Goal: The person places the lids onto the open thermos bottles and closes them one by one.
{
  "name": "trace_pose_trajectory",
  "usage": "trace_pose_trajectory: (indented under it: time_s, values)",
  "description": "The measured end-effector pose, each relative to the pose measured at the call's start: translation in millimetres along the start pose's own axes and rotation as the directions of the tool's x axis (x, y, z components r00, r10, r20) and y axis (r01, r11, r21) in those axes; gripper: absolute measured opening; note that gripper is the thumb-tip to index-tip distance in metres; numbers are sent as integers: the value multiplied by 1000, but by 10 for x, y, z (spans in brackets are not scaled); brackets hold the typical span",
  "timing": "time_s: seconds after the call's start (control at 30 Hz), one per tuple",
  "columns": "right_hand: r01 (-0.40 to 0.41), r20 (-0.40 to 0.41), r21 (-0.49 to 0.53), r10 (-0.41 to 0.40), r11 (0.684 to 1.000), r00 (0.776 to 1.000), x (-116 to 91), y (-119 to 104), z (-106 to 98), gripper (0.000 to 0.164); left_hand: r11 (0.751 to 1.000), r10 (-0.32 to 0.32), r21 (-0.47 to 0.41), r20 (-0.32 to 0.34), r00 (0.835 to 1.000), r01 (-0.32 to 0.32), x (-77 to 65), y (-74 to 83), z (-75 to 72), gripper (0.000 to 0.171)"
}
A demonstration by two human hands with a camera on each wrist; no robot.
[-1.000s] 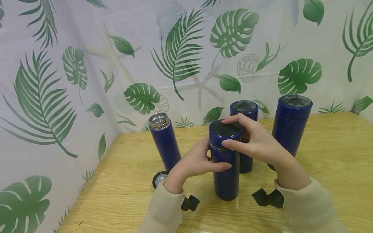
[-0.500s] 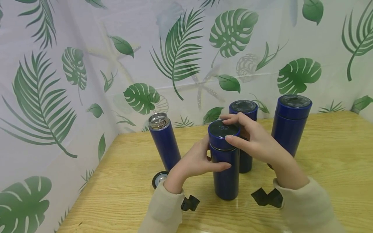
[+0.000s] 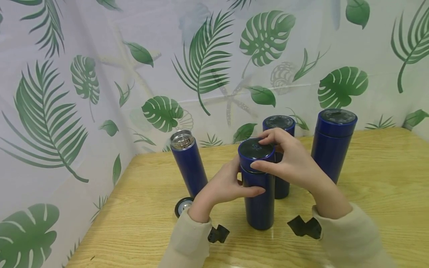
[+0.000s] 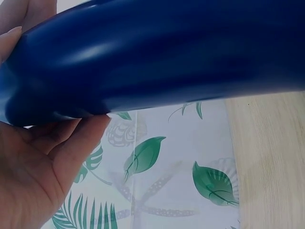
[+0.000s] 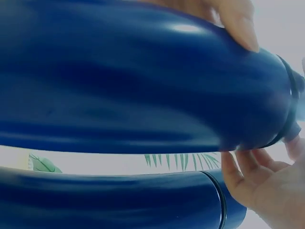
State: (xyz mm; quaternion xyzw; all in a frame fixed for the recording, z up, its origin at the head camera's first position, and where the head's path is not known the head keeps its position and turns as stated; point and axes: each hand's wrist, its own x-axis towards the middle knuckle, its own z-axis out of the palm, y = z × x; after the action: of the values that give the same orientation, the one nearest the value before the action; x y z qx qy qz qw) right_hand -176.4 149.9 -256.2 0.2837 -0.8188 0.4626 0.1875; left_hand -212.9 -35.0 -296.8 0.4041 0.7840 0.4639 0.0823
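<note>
A dark blue thermos bottle (image 3: 260, 208) stands upright on the table in the head view, also filling much of the left wrist view. My left hand (image 3: 222, 186) grips its upper body, the thumb across the front and the fingers largely hidden behind. Over the top, my right hand (image 3: 291, 160) holds the bottle's blue lid (image 3: 249, 163), thumb on the near side and a finger near the far rim. Faint digits glow on the lid's black top. A thin seam shows between lid and body. Behind the right hand stands a second capped thermos (image 3: 279, 122).
At left, an uncapped thermos (image 3: 189, 167) shows its steel mouth. A round lid (image 3: 182, 205) lies beside it, partly hidden by the left wrist. Another capped thermos (image 3: 331, 145) stands at right. A leaf-printed cloth (image 3: 207, 119) backs the wooden table (image 3: 134, 230).
The right hand's thumb and finger have shifted around the lid. Lit digits have appeared on the lid's top and look turned since half a second ago. The left hand keeps its grip.
</note>
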Motion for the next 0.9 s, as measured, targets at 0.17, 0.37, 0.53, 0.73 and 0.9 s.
trace_pose_trajectory:
  time_s: [0.17,0.37,0.53,0.73,0.9]
  values:
    - [41,84,168,-56,985,995,-15,9,-59,18,1000,-1,-16,-4,1000,1,-5,4,-2,72]
    - [14,82,178,-29,984,996,-16,18,-64,23,1000,0,-18,-8,1000,0,1,5,6,72]
    - [-49,21,27,48,998,999,-5,1,-19,36,1000,-2,-5,-11,1000,2,-1,6,7,73]
    - [-74,65,52,71,996,995,-3,0,-15,50,1000,7,-5,-17,1000,-7,0,4,13,72]
    - [-26,162,207,-9,978,987,-22,50,-54,51,1000,20,-6,-15,1000,-20,4,5,14,71]
